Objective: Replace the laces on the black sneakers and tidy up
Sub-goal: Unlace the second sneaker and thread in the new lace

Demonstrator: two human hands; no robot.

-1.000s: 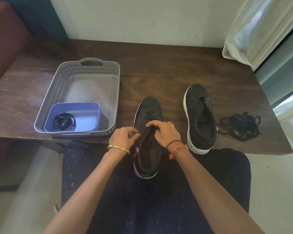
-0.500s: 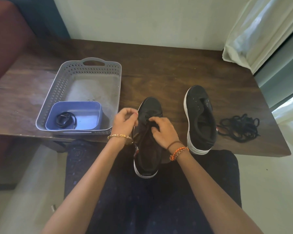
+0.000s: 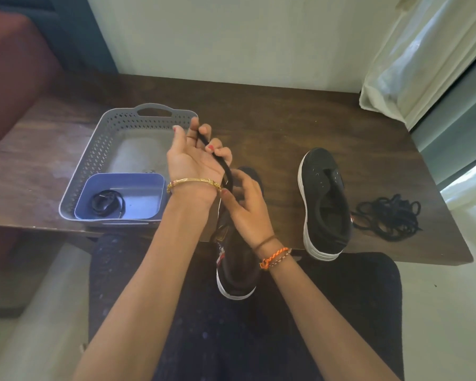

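Black lace [image 3: 222,164] pinched in raised left hand [image 3: 195,158], right hand [image 3: 246,207] gripping the sneaker [image 3: 238,266] (below).

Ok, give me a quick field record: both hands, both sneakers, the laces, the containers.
left hand: raised, gripping a black lace drawn up from the near sneaker
right hand: on the near sneaker's upper
near sneaker: heel on lap, toe over table edge
far sneaker: on table, eyelets unlaced
loose laces: piled right of far sneaker
grey basket: holds blue tub with coiled lace
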